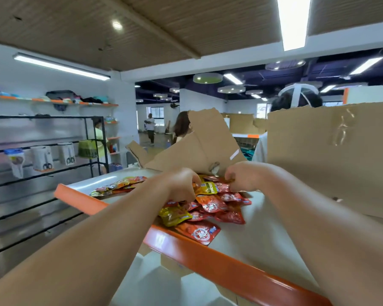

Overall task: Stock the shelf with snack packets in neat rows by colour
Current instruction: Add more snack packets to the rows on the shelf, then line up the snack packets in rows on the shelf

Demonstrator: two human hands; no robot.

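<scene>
A loose heap of red snack packets (212, 204) with a few yellow ones (175, 216) lies on the white shelf (259, 235) with an orange front edge. A short row of red and yellow packets (117, 186) lies further left on the shelf. My left hand (181, 184) reaches into the heap with curled fingers pinching a yellow packet (208, 188). My right hand (241, 176) is curled at the back of the heap, pinching the edge of a red packet; its fingertips are partly hidden.
A torn cardboard box (199, 149) stands behind the heap and a big cardboard sheet (332, 155) stands at the right. A black wire rack (42, 155) with hanging goods is at the left. Several people stand in the background.
</scene>
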